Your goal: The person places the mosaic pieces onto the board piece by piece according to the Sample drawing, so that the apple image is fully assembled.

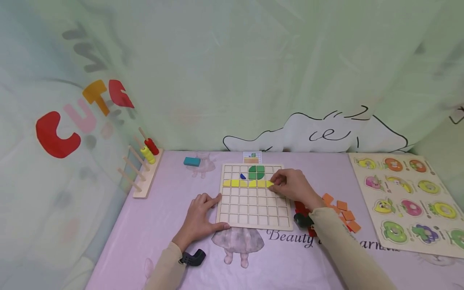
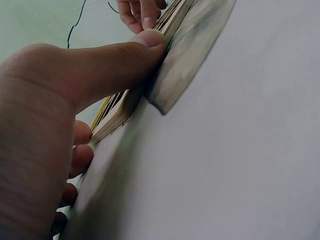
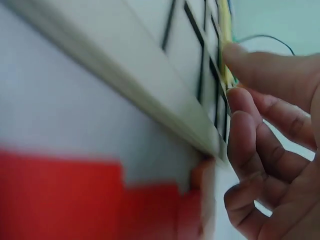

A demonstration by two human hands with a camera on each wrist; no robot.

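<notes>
Right sleeve point(image 1: 348, 249) and left sleeve point(image 1: 166, 268), in the foreground, lead to two bare hands working at a gridded board point(image 1: 253, 208) that lies flat on the cloth point(image 1: 166, 225). The yellow tile point(image 1: 268, 183) lies at the right end of a yellow row point(image 1: 235, 183) crossing the board, below the green tiles point(image 1: 251, 174) and the blue piece point(image 1: 243, 176). Judged by its look, the tile is light, stiff and smooth, apt to skid under a sideways push but not fragile; it is best taken by opposite edges between thumb and fingertip. The board appears to be of wood, rigid, thin and light enough to slide if left unbraced; its corners and rim offer the surest hold.

Grip, right hand point(image 1: 290, 184): thumb and forefinger come together on the yellow tile in a narrow pinch, the thumb tip on it in the right wrist view, the other fingers curled clear of the board. How firmly they press cannot be told. Grip, left hand point(image 1: 198, 213): thumb and forefinger, set wide apart, hold the near left corner, the thumb against the near edge and the forefinger at the left edge. Red tiles point(image 1: 300, 207) and orange tiles point(image 1: 348, 215) lie loose to the right.
</notes>
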